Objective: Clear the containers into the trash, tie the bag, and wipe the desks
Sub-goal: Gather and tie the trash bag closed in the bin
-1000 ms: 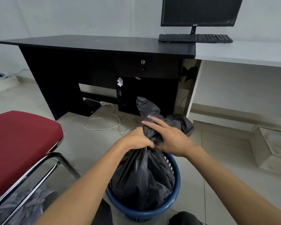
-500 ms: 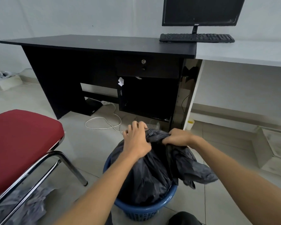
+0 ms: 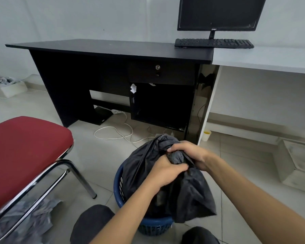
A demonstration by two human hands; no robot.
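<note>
A black trash bag [image 3: 144,166] sits in a blue plastic basket [image 3: 118,187] on the tiled floor right in front of me. My left hand [image 3: 165,172] grips the gathered neck of the bag from the near side. My right hand [image 3: 190,153] grips the twisted plastic from the far side, its fingers curled over a dark roll of bag. Loose bag plastic hangs over the basket's right rim. The black desk [image 3: 113,48] and the white desk [image 3: 264,57] stand behind.
A red-seated chair with chrome legs [image 3: 25,147] stands at my left, with crumpled grey plastic [image 3: 30,221] beneath it. A monitor [image 3: 218,13] and keyboard [image 3: 214,43] are on the desks. White cables [image 3: 113,134] and a small cup [image 3: 206,135] lie on the floor.
The bag's upright neck has been folded down and to the right. Both hands have dropped lower and closed together around the twisted plastic.
</note>
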